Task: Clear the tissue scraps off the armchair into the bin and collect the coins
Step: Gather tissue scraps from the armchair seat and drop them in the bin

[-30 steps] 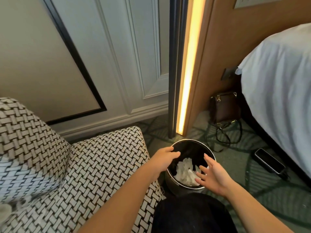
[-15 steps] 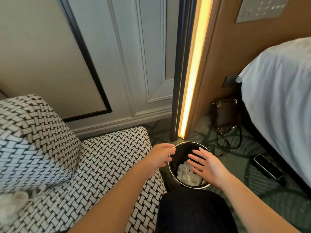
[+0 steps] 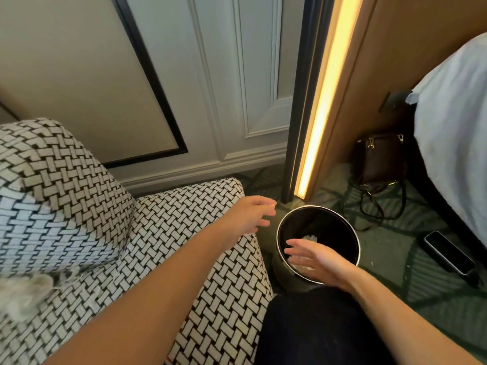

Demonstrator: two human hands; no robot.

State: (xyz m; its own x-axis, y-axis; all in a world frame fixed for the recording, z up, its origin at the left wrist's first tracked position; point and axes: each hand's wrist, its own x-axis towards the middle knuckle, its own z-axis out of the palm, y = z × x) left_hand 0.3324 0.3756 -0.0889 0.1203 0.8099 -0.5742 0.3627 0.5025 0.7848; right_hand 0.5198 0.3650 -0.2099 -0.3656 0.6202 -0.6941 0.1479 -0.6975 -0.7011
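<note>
Below both released hands, left hand (image 3: 247, 217) and right hand (image 3: 316, 262), tissue (image 3: 309, 237) lies in bin (image 3: 353, 238).

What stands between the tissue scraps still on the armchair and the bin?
Only the person's limbs: the right hand hovers open over the near rim of the bin, and the left forearm crosses above the armchair seat. Nothing else visible lies between the tissue scraps and the bin.

no readable text, labels (or numbers) anywhere

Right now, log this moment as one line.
left hand: open, beside bin | right hand: open, over bin | tissue in bin | tissue scraps on armchair | coins: none visible
</note>
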